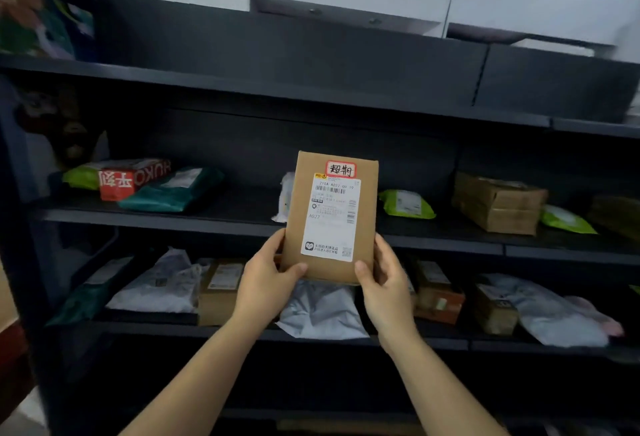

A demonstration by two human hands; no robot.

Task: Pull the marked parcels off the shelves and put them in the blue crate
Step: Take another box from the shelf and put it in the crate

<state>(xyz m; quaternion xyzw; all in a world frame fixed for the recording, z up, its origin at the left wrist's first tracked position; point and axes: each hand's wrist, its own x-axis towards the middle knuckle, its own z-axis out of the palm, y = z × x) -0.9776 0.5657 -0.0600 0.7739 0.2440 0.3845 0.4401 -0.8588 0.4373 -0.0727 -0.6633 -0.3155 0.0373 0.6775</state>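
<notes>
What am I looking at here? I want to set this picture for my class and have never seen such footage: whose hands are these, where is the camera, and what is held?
There is no machine here. A person wears a camera on the head, looking forward and down, so you see their own two arms. The left hand and right hand grip the lower corners of a cardboard parcel, held upright before dark shelves. It bears a white shipping label and a red-bordered sticker, probably the mark. Other parcels lie on the shelves: a green bag, a brown box, a grey bag. The blue crate is not in view.
</notes>
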